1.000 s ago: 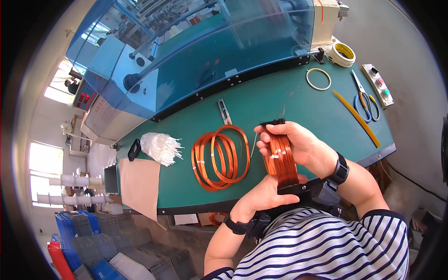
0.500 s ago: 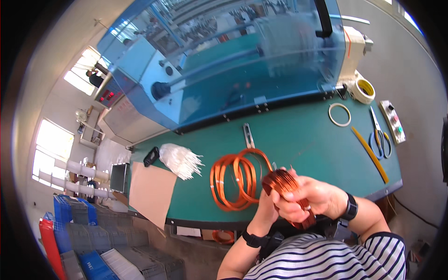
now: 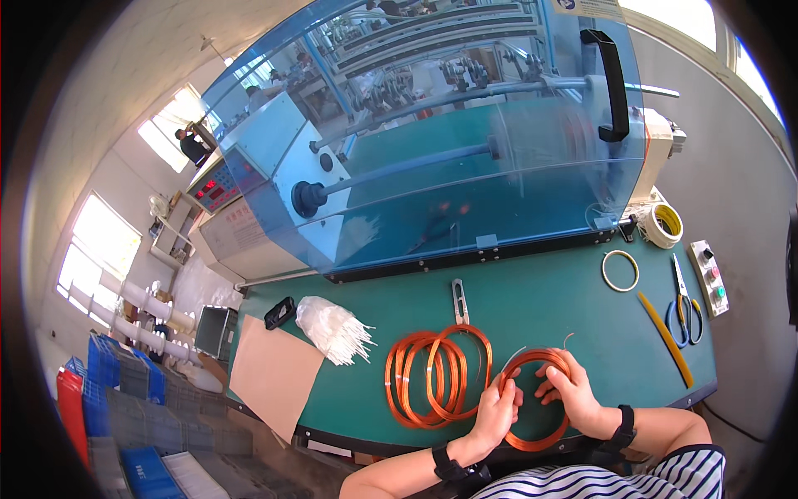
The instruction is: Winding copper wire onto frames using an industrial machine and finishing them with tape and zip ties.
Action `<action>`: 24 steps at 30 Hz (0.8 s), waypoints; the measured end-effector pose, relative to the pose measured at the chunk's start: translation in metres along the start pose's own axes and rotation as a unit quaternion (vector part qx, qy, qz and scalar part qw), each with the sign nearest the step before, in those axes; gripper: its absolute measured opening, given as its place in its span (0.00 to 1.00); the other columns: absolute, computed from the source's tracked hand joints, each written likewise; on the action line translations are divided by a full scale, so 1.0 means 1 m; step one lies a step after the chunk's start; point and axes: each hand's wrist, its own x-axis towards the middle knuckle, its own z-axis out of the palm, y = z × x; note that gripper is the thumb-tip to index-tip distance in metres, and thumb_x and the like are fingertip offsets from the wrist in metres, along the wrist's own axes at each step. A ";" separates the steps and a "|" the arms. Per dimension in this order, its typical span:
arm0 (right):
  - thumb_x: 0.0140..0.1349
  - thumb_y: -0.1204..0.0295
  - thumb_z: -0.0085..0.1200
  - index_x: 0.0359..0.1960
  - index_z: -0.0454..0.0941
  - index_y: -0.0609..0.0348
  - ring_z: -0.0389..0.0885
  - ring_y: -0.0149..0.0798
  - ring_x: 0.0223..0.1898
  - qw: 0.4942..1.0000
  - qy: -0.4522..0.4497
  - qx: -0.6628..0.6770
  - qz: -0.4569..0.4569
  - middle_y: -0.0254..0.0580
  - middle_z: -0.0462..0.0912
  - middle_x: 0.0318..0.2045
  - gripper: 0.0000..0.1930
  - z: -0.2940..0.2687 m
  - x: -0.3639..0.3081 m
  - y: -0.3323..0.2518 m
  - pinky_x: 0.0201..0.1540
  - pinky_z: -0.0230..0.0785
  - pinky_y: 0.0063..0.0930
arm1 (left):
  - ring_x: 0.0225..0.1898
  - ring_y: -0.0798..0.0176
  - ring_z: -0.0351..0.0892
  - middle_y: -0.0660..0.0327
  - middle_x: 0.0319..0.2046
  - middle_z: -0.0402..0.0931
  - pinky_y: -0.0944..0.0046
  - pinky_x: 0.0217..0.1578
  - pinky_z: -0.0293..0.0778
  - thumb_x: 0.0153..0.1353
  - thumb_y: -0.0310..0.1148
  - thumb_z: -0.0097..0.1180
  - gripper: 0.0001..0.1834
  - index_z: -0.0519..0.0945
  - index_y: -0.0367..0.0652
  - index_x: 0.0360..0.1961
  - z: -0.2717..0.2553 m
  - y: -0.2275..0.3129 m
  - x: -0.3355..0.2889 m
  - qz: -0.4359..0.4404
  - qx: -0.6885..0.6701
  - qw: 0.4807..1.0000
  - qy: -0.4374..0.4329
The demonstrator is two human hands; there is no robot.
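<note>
A round coil of copper wire [image 3: 539, 442] is held up at the table's near edge, its ring facing me and loose wire ends sticking up at its top. My left hand [image 3: 496, 409] is closed on the coil's left side. On the upper right side, my right hand [image 3: 573, 394] grips it with thumb and fingers, some fingers curling inside the ring. Just left of my hands, several similar copper coils [image 3: 407, 378] lie overlapping on the green table [image 3: 549, 291]. Behind them lies a small metal thread snipper [image 3: 460, 301].
A winding machine with a blue see-through cover [image 3: 416, 200] spans the back. At right are scissors [image 3: 683, 312], a yellow strip [image 3: 665, 339], tape rolls [image 3: 665, 226], a pale ring [image 3: 620, 271] and a button box [image 3: 709, 280]. White ties [image 3: 337, 328] and brown cardboard [image 3: 274, 366] lie left.
My hands have moved apart along the coil, which has turned from nearly edge-on to an open ring facing me. The view has tilted up slightly.
</note>
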 end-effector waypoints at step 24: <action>0.56 0.75 0.52 0.36 0.68 0.61 0.66 0.24 0.15 0.994 0.098 -0.029 -0.025 0.31 0.69 0.19 0.08 0.019 -0.003 0.007 0.16 0.59 0.18 | 0.22 0.78 0.65 0.67 0.29 0.68 0.76 0.21 0.64 0.66 0.39 0.45 0.24 0.61 0.36 0.57 0.003 -0.023 -0.003 0.150 0.077 0.984 0.053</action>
